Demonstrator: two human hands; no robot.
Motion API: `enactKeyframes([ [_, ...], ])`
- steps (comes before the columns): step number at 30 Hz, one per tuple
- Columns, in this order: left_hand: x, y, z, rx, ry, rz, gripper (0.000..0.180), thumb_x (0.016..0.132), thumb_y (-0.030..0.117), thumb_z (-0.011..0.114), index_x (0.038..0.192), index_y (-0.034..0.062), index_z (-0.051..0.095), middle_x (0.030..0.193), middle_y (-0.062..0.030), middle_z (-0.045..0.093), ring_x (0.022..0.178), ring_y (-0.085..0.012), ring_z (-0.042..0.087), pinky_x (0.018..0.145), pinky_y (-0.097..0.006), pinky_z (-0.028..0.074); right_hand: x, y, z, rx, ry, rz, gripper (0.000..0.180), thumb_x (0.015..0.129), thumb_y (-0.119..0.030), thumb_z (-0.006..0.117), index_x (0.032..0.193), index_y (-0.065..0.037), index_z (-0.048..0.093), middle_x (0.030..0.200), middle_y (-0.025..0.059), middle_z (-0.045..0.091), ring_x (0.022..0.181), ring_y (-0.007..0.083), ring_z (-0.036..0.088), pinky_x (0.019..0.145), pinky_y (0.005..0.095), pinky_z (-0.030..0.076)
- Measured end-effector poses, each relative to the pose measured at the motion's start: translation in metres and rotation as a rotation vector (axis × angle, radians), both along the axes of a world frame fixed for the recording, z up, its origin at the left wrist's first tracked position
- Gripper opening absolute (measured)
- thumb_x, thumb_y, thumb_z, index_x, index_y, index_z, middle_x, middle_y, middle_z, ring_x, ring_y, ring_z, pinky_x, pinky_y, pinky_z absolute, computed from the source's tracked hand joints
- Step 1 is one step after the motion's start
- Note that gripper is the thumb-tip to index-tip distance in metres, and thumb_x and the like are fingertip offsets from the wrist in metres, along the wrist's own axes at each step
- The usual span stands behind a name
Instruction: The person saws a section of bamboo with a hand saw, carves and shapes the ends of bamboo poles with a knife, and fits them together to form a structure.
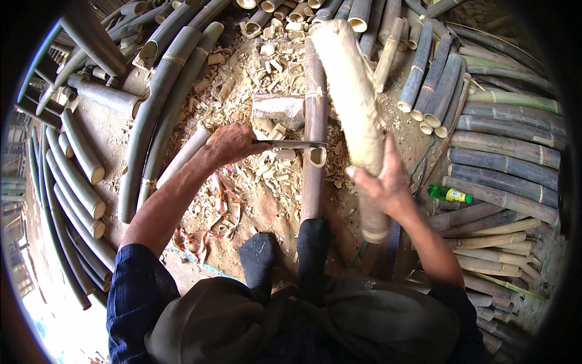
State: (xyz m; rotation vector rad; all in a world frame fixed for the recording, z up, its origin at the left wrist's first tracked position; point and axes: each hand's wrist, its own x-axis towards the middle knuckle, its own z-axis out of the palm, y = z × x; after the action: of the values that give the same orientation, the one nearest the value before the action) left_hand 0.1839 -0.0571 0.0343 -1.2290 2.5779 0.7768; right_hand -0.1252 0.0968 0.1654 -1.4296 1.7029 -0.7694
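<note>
My left hand (231,144) is closed round the handle of a knife (285,144). Its dark blade lies across a brown bamboo pole (313,188), just beyond a pale hole (317,158) cut in the pole's wall. In my right hand (386,182) is a thick pale wooden club (348,85), the thumb on one side and the fingers on the other. The club's wide, rough-hewn end points away from me, to the right of the pole. My dark-socked right foot (313,239) is against the pole's near end.
Wood chips (267,164) cover the ground around a pale block (278,108). Bamboo lengths (160,115) lie to the left, and stacked ones (506,142) to the right, with a green bottle (449,194) on them. Reddish strips (209,224) lie near my left foot (257,255).
</note>
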Motion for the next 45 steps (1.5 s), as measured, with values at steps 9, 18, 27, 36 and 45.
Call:
enactKeyframes([
  [9, 0.002, -0.005, -0.007, 0.070, -0.036, -0.010, 0.073, 0.091, 0.074, 0.056, 0.083, 0.0056, 0.078, 0.052, -0.0044, 0.059, 0.045, -0.0173, 0.058, 0.045, -0.039, 0.052, -0.010, -0.028, 0.021, 0.303, 0.247, 0.233, 0.098, 0.078, -0.032, 0.083, 0.150, 0.010, 0.030, 0.141, 0.0315, 0.050, 0.127, 0.0342, 0.056, 0.111, 0.0406, 0.045],
  [18, -0.006, -0.011, -0.009, -0.020, -0.127, -0.112, 0.068, 0.094, 0.071, 0.055, 0.078, 0.0065, 0.069, 0.057, -0.0037, 0.058, 0.048, -0.0135, 0.053, 0.042, -0.036, 0.044, -0.016, -0.021, -0.038, 0.455, 0.327, 0.427, 0.115, 0.074, -0.039, 0.083, 0.156, 0.014, 0.021, 0.158, 0.0361, 0.033, 0.149, 0.0407, 0.036, 0.125, 0.0387, 0.027],
  [27, 0.024, 0.081, 0.001, -0.278, 0.271, 0.020, 0.036, 0.083, 0.040, 0.081, 0.091, 0.0089, 0.065, 0.083, -0.0087, 0.066, 0.076, -0.0282, 0.070, 0.067, -0.045, 0.057, -0.027, -0.027, -0.007, 0.061, 0.197, 0.187, 0.106, 0.072, -0.018, 0.080, 0.157, 0.012, 0.023, 0.151, 0.0334, 0.045, 0.141, 0.0353, 0.049, 0.114, 0.0389, 0.043],
  [36, 0.030, 0.073, -0.025, -0.378, 0.084, 0.003, 0.009, 0.091, 0.007, 0.061, 0.100, 0.0054, 0.062, 0.089, -0.0168, 0.067, 0.076, -0.0320, 0.073, 0.059, -0.046, 0.058, -0.049, -0.050, -0.048, -0.659, 0.989, 1.056, 0.088, 0.066, -0.037, 0.095, 0.136, -0.010, 0.049, 0.103, 0.0108, 0.060, 0.091, 0.0263, 0.065, 0.078, 0.0415, 0.058],
  [45, 0.022, 0.060, -0.020, 0.170, 0.315, 0.403, 0.019, 0.095, 0.020, 0.069, 0.087, 0.0025, 0.070, 0.077, -0.0115, 0.072, 0.057, -0.0149, 0.063, 0.056, -0.036, 0.056, -0.046, 0.002, -0.040, -0.303, 0.776, 1.159, 0.102, 0.060, -0.051, 0.093, 0.139, -0.004, 0.051, 0.117, 0.0090, 0.059, 0.103, 0.0240, 0.062, 0.090, 0.0428, 0.053],
])
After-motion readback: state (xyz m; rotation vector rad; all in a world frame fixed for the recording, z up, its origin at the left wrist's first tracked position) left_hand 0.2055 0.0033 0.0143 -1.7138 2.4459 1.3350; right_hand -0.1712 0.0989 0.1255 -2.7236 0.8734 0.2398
